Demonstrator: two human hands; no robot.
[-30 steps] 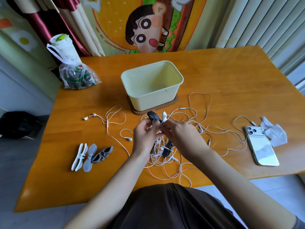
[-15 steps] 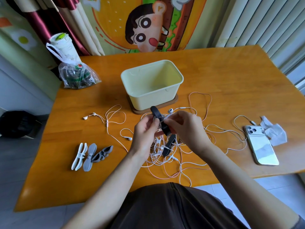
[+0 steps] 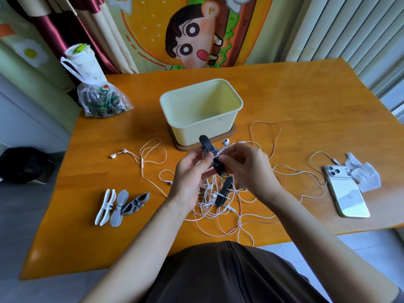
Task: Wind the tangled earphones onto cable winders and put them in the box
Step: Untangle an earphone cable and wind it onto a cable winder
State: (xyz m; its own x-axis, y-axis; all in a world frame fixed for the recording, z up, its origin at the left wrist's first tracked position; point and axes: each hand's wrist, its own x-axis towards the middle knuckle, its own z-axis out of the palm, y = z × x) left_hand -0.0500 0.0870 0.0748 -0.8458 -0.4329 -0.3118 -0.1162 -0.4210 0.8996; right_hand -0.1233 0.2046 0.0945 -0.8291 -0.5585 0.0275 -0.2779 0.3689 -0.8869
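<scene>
Tension matters: left hand point(image 3: 192, 171) grips black rubbery cable winder point(image 3: 205, 142), right hand point(image 3: 246, 166) pinches white earphone cable point(image 3: 222, 148); keep turns snug.

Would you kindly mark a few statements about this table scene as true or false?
1. The cream box has no earphones in it yet. True.
2. The hands are working on a white cable winder. False: the left hand grips a black cable winder, and the right hand pinches a white earphone at it.
3. Three spare winders lie together on the table, on the person's left. True.
4. The smartphone lies screen up. False: its camera lenses face up, so it lies on its screen.
</scene>
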